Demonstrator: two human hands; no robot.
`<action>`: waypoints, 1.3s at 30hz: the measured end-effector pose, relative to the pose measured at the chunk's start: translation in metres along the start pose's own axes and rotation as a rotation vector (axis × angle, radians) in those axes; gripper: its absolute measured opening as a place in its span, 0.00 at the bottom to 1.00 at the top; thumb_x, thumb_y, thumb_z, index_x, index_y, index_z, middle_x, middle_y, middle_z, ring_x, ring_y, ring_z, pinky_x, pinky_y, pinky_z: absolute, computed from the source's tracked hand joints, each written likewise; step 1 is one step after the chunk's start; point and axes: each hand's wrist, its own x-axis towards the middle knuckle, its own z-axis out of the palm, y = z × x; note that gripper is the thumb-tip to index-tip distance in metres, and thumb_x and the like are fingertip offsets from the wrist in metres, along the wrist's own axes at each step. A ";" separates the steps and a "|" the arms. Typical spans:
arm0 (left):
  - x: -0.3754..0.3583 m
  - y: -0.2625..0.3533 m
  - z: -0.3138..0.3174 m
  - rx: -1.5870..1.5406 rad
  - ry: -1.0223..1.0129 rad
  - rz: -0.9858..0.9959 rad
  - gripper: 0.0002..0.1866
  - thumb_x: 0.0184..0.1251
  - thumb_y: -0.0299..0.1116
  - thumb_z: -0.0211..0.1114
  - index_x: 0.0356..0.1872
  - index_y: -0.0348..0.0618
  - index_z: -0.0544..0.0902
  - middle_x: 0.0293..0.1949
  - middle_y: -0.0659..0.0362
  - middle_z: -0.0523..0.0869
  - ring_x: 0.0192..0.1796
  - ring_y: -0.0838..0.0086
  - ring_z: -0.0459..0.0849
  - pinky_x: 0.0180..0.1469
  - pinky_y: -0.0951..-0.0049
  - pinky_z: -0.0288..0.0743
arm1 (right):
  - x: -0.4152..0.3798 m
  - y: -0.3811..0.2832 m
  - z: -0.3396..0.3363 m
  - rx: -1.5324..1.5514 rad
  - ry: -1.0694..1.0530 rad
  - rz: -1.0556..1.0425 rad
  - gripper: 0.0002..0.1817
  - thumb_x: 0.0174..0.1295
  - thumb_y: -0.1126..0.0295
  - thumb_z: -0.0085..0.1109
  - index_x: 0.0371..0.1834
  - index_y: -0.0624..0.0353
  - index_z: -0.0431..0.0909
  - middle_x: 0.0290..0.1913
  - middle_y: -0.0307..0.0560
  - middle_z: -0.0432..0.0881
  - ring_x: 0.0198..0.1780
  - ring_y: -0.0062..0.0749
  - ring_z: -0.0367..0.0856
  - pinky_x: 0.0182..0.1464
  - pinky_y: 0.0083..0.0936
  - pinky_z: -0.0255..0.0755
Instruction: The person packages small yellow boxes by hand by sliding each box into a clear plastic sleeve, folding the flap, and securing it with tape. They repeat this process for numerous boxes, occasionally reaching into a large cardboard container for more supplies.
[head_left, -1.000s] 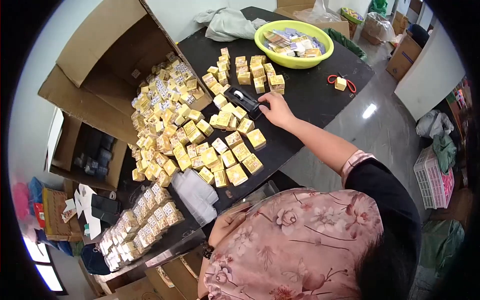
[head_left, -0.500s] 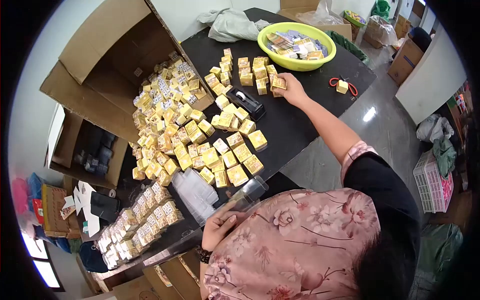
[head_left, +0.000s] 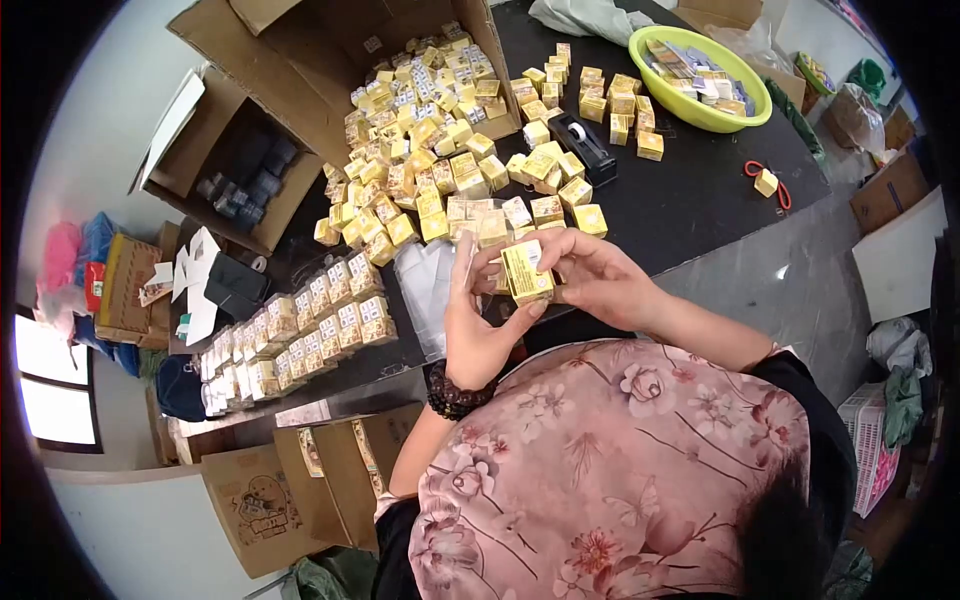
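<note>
Both my hands meet in front of my chest, over the near edge of the black table. My right hand (head_left: 605,280) grips a small yellow printed box (head_left: 526,272) with its fingertips. My left hand (head_left: 478,325) is closed around a clear plastic sleeve, which is largely hidden by the fingers and the box. The left thumb reaches the bottom of the yellow box. Just beyond the hands lie many loose yellow boxes (head_left: 430,215). Flat clear plastic sleeves (head_left: 425,285) are stacked beside my left hand.
A large cardboard carton (head_left: 290,85) spills yellow boxes onto the table. A black tape dispenser (head_left: 585,148) stands behind the loose boxes. Wrapped rows (head_left: 320,325) sit at left. A yellow-green basin (head_left: 700,118) and red-handled scissors (head_left: 782,188) are at right.
My right hand has come back from the far right group with a yellow box. My left hand has risen to meet it with the plastic sleeve. The view has shifted.
</note>
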 end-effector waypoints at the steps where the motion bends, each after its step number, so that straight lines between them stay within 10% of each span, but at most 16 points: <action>1: -0.002 -0.001 -0.003 0.096 0.025 0.057 0.55 0.52 0.28 0.78 0.76 0.36 0.48 0.60 0.49 0.77 0.57 0.66 0.79 0.60 0.67 0.71 | -0.002 -0.008 0.008 0.301 0.137 0.142 0.19 0.66 0.79 0.56 0.59 0.59 0.68 0.64 0.48 0.68 0.63 0.26 0.71 0.58 0.25 0.72; 11: -0.012 -0.009 -0.014 0.187 0.042 0.100 0.55 0.48 0.25 0.76 0.76 0.38 0.50 0.59 0.50 0.79 0.55 0.68 0.78 0.56 0.69 0.71 | 0.008 -0.022 0.029 0.174 0.231 0.485 0.22 0.70 0.75 0.54 0.66 0.56 0.64 0.60 0.42 0.73 0.58 0.25 0.75 0.56 0.24 0.75; 17: -0.015 0.000 -0.012 -0.062 -0.017 0.113 0.42 0.63 0.24 0.65 0.76 0.38 0.52 0.56 0.53 0.81 0.49 0.74 0.77 0.52 0.74 0.71 | 0.019 -0.025 -0.003 -0.726 0.393 -0.088 0.26 0.66 0.75 0.58 0.67 0.58 0.63 0.58 0.43 0.72 0.56 0.25 0.74 0.51 0.24 0.76; 23: -0.018 -0.005 -0.010 0.053 -0.016 0.108 0.25 0.76 0.26 0.53 0.71 0.39 0.62 0.49 0.53 0.85 0.40 0.76 0.78 0.46 0.77 0.73 | 0.014 -0.040 0.011 -1.036 0.182 0.036 0.26 0.59 0.78 0.63 0.63 0.57 0.72 0.53 0.48 0.75 0.54 0.33 0.76 0.58 0.26 0.71; 27: -0.015 0.007 -0.009 0.190 -0.028 0.157 0.17 0.77 0.25 0.50 0.64 0.39 0.69 0.45 0.54 0.86 0.39 0.76 0.79 0.45 0.76 0.74 | 0.009 -0.021 0.001 -0.404 0.346 0.037 0.25 0.64 0.84 0.56 0.65 0.63 0.66 0.66 0.50 0.70 0.66 0.31 0.71 0.65 0.27 0.69; 32: -0.015 0.001 -0.006 0.157 -0.034 0.176 0.14 0.77 0.25 0.49 0.60 0.36 0.69 0.50 0.52 0.81 0.44 0.74 0.79 0.51 0.74 0.73 | 0.002 0.002 0.009 -0.397 0.342 -0.047 0.21 0.66 0.82 0.55 0.62 0.65 0.66 0.70 0.55 0.66 0.72 0.37 0.65 0.70 0.31 0.63; 35: -0.016 -0.014 0.004 0.004 -0.046 0.189 0.14 0.77 0.24 0.48 0.60 0.35 0.68 0.55 0.52 0.76 0.51 0.73 0.77 0.56 0.72 0.71 | 0.003 0.001 -0.001 -1.316 0.141 -0.276 0.25 0.68 0.76 0.56 0.67 0.59 0.61 0.67 0.52 0.70 0.69 0.37 0.67 0.68 0.33 0.63; 36: -0.016 -0.016 0.006 -0.129 -0.047 0.191 0.14 0.77 0.23 0.48 0.59 0.35 0.67 0.58 0.52 0.74 0.54 0.72 0.76 0.59 0.71 0.69 | 0.004 0.006 0.003 -1.316 0.142 -0.277 0.25 0.68 0.76 0.56 0.67 0.59 0.61 0.67 0.52 0.70 0.69 0.37 0.67 0.68 0.33 0.63; 39: -0.010 -0.015 0.000 -0.191 -0.210 0.051 0.20 0.76 0.23 0.49 0.65 0.35 0.63 0.63 0.53 0.71 0.62 0.71 0.73 0.65 0.68 0.64 | 0.008 0.007 0.015 -0.004 0.575 0.113 0.33 0.68 0.75 0.58 0.70 0.54 0.50 0.63 0.48 0.67 0.64 0.34 0.70 0.60 0.30 0.71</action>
